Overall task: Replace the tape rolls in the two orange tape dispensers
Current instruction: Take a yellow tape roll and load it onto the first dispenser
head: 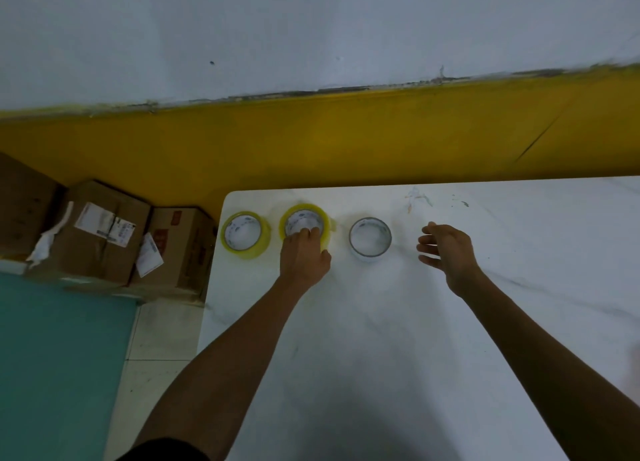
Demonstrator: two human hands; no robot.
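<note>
Two yellowish tape rolls (246, 235) (304, 223) lying flat side by side; nearly bare roll (370, 240) beside them

White marbled table (433, 322) bearing three tape rolls. Two yellowish rolls (246, 235) (311, 218) lie left; a nearly spent core (370, 239) lies right.

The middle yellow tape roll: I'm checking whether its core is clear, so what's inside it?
Inside the middle yellow tape roll, a printed white core lining shows. The left hand has fingertips hooked into the near side, covering that part.

Two yellow tape rolls (246, 235), white marbled table (450, 322).
</note>
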